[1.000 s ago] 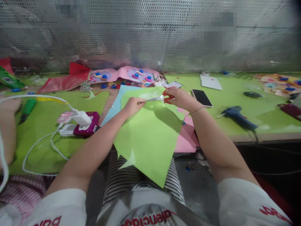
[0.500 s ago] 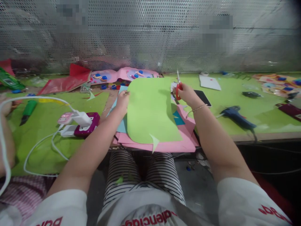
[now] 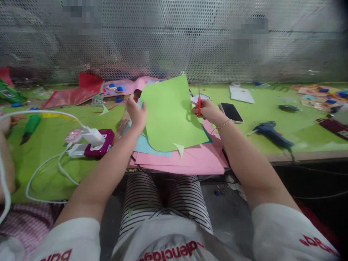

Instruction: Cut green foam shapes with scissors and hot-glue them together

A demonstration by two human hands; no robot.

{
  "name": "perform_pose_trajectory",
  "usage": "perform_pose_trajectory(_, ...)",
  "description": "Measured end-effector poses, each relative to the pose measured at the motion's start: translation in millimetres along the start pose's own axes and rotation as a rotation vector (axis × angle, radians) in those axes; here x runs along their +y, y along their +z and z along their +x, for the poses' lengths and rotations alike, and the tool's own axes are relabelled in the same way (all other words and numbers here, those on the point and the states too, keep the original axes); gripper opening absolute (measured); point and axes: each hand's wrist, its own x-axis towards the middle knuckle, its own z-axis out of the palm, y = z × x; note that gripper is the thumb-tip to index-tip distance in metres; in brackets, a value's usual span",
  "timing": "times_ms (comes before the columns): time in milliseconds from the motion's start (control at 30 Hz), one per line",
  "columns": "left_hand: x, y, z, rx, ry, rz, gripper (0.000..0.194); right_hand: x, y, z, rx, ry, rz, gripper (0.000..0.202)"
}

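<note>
Fingers of the left hand [image 3: 137, 114] stand open, thumb apart from the rest and pinching nothing, beside the left edge of the lime-green craft sheet [image 3: 171, 112]; whether the palm brushes that edge, I cannot tell. Fingers of the right hand [image 3: 208, 110] are curled around the red-handled scissors [image 3: 199, 106], whose blades point up and away, clear of the sheet's face. They are right at the sheet's right edge and seem to pinch it too, though the grip is partly hidden. With the left side ungripped, I judge that the right hand bears most of the sheet's weight and that no cut is under way. The sheet tilts above the pink sheets [image 3: 214, 159] and a light-blue sheet [image 3: 152, 147] at the front of the workbench [image 3: 312, 139]. Both left corners are curved, while both right corners come to points, so the shaping looks partial, done on the left side only. A pale green pointed offcut [image 3: 179, 149] overlaps the sheet's lower edge, its tip over the pink. Close to the right wrist lies a smartphone [image 3: 231, 112], and farther right, a blue glue gun [image 3: 274, 135].
</note>
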Motion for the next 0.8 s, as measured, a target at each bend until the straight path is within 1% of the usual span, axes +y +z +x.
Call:
perform_pose_trajectory(33,12.6,-1.7,-4.3,-0.004,0.079,0.062,0.033,1.4,-0.5,1.5,0.013,0.004,-0.024,0.021)
perform_pose_trajectory(67,26.7,-3.2,-10.5,-0.111,0.151,0.096,0.031,2.8,-0.9,3.0,0.024,0.007,-0.047,0.019)
perform_pose_trajectory(100,41.2,-4.3,-18.3,-0.292,0.218,0.108,0.027,4.0,-1.0,4.2,0.033,0.011,-0.069,0.019)
perform_pose_trajectory(133,55.1,-4.9,-27.3,-0.507,0.279,0.106,0.026,5.0,-1.0,5.3,0.04,0.017,-0.089,0.018)
perform_pose_trajectory(167,67.2,-4.7,-36.6,-0.725,0.33,0.098,0.028,5.8,-0.7,6.1,0.043,0.022,-0.104,0.018)
perform_pose_trajectory(200,76.9,-3.8,-45.7,-0.904,0.376,0.112,0.033,6.4,-0.4,6.9,0.045,0.028,-0.114,0.019)
perform_pose_trajectory(233,83.7,-2.3,-53.8,-1.004,0.411,0.152,0.038,7.0,0.0,7.6,0.046,0.033,-0.12,0.02)
perform_pose_trajectory(267,87.6,-0.2,-60.5,-1.075,0.44,0.204,0.043,7.5,0.4,8.3,0.047,0.035,-0.118,0.021)
perform_pose_trajectory(300,89.0,2.2,-65.6,-1.126,0.454,0.267,0.048,8.0,0.7,9.1,0.046,0.037,-0.112,0.021)
perform_pose_trajectory(367,86.5,7.4,-70.9,-1.193,0.453,0.38,0.051,9.1,0.9,10.9,0.043,0.044,-0.102,0.022)
perform_pose_trajectory(433,80.9,11.8,-71.7,-1.25,0.425,0.409,0.047,10.7,0.5,12.8,0.044,0.047,-0.11,0.021)
perform_pose_trajectory(500,76.2,14.8,-71.1,-1.281,0.389,0.381,0.039,12.6,-0.4,14.6,0.047,0.039,-0.128,0.022)
perform_pose_trajectory(633,73.6,16.2,-71.0,-1.258,0.318,0.325,0.028,16.4,-1.8,17.7,0.04,0.03,-0.149,0.025)
perform_pose_trajectory(733,72.4,14.9,-70.6,-1.237,0.244,0.25,0.027,17.1,-2.1,18.6,0.039,0.034,-0.158,0.028)
perform_pose_trajectory(800,67.7,14.2,-67.2,-1.221,0.167,0.196,0.027,16.3,-2.4,18.1,0.035,0.042,-0.162,0.028)
